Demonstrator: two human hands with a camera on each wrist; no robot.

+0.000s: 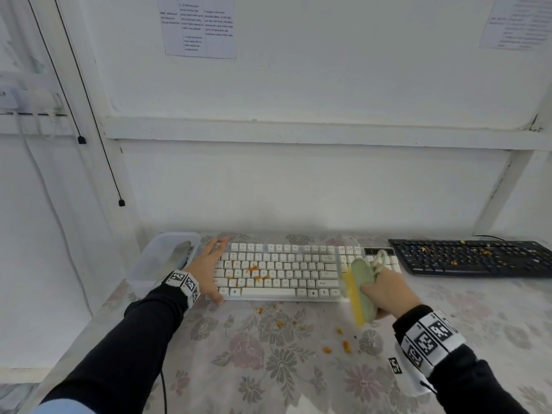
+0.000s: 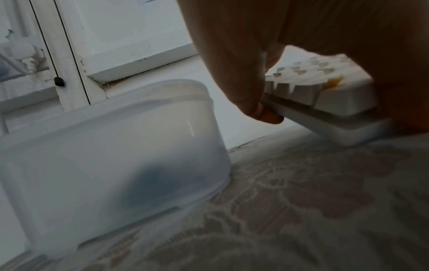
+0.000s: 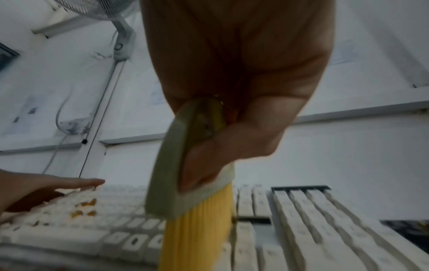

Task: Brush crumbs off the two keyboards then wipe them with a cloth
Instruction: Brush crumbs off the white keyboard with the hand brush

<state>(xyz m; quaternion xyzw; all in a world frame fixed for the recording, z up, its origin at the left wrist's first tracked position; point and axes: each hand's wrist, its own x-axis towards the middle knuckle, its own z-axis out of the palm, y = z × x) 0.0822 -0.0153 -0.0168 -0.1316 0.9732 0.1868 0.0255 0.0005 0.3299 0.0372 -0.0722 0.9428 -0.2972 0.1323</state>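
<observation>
a white wall backs a bench [image 1: 268, 369] spread with a flowered cloth. the white keyboard [image 1: 298, 273] is steadied at its left end by the flat, spread left hand [image 1: 209, 264]; the right hand [image 1: 388, 294] is wrapped round the brush [image 1: 361, 291] at its right end. orange crumbs [image 1: 254, 271] could be pushed between the keys or flung across the bench if swept hard. the black keyboard [image 1: 472, 258] lies untouched to the right.

The left hand [image 1: 209, 265] is laid flat with fingers spread, while the right hand [image 1: 388, 291] is curled around a handle, both arms extended forward.
</observation>
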